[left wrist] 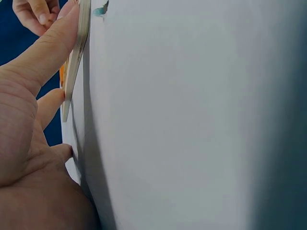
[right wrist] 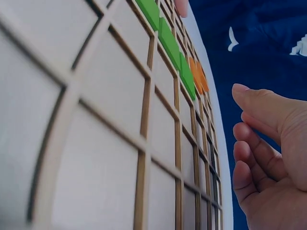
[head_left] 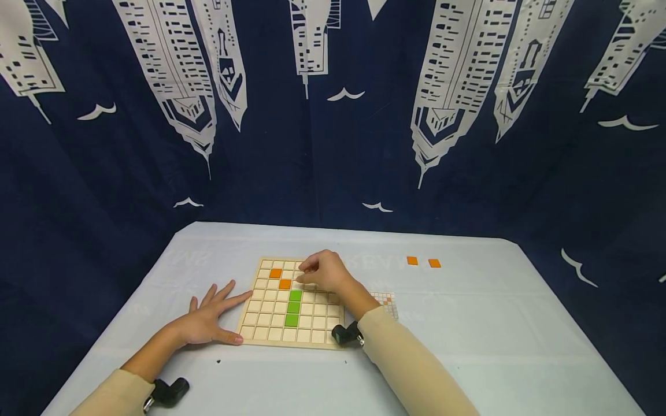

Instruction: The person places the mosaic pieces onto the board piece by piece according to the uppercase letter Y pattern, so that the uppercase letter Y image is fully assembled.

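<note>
A wooden grid board (head_left: 291,345) lies on the white table. Three green square tiles (head_left: 293,308) sit one below another in a column of its cells. Two orange tiles, an upper one (head_left: 276,273) and a lower one (head_left: 285,284), step diagonally above them. My left hand (head_left: 208,320) spreads its fingers beside the board, thumb at the near left corner and index fingertip at the left edge. Over the board's far part hovers my right hand (head_left: 325,271). Its fingers are loosely bent, and the right wrist view shows nothing between thumb and fingers (right wrist: 249,143).
Two more orange tiles, one on the left (head_left: 412,260) and one on the right (head_left: 434,263), lie at the table's far right. Partly behind the right forearm is a small printed grid card (head_left: 387,303). A dark blue curtain (head_left: 322,156) with white buildings hangs behind the table.
</note>
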`<act>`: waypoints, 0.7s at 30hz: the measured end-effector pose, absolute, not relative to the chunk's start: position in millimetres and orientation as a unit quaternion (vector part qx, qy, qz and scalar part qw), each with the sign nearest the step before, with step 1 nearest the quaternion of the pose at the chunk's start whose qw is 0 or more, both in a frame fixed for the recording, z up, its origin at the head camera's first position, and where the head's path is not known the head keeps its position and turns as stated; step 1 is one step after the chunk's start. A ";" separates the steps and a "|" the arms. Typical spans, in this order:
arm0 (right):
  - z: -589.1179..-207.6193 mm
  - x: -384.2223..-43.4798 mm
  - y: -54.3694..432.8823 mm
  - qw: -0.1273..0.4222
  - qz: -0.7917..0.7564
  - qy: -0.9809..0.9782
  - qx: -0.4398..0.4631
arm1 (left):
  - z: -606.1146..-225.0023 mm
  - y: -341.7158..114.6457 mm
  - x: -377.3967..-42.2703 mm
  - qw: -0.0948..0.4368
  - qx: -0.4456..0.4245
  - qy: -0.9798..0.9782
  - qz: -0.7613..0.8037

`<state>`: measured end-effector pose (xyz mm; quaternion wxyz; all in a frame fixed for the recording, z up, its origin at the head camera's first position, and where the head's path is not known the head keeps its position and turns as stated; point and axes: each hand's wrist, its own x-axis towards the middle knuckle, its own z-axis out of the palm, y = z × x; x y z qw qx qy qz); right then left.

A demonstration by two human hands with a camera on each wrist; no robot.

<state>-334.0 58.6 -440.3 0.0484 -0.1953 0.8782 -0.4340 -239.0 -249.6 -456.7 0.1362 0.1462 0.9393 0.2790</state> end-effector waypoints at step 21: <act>-445.0 -320.6 149.4 -0.085 -0.492 0.851 -0.164 | -453.7 -248.8 -237.5 0.139 0.144 0.938 0.283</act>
